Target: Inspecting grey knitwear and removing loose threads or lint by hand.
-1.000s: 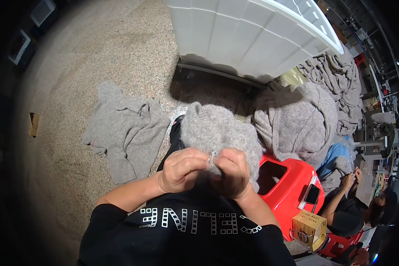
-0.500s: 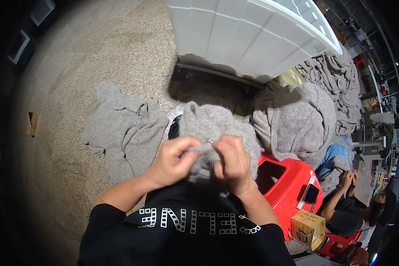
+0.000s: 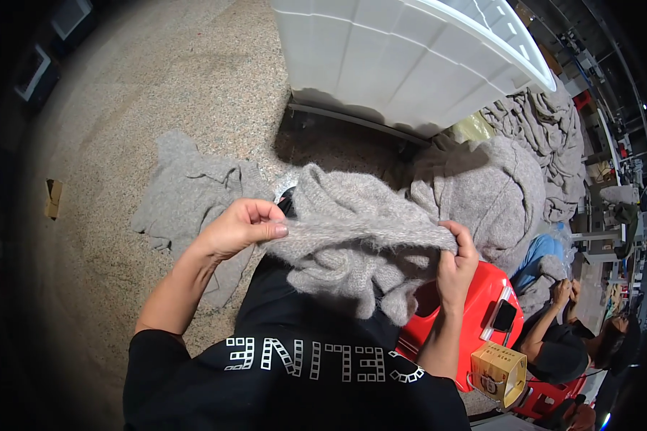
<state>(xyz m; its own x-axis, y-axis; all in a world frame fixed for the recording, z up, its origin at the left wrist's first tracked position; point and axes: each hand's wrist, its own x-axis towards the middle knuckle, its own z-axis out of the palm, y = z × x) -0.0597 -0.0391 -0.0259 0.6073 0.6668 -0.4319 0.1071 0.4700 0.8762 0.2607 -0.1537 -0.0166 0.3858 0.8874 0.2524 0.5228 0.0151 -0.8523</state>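
Knitwear (image 3: 370,230), grey and fuzzy, lies across the person's lap near the centre of the view, a band of it pulled out between two hands. At nine o'clock of it the left hand (image 3: 250,228) pinches one end between thumb and fingers. At three o'clock the right hand (image 3: 459,267) grips the other end, fingers curled over the cloth. Loose folds hang toward six o'clock, over the dark trousers (image 3: 266,305).

Out at nine o'clock a grey sweater (image 3: 187,190) lies spread on the speckled floor (image 3: 122,287), with a cardboard scrap (image 3: 53,200) well apart from it. A white bin (image 3: 381,65) stands at one o'clock. At two o'clock sits a grey heap (image 3: 492,197), with a second pile (image 3: 553,154) beyond it. A red stool (image 3: 467,316) at four o'clock carries a phone (image 3: 505,314); a yellow box (image 3: 492,370) is near it at five. A co-worker (image 3: 557,352) sits farther out at four o'clock.
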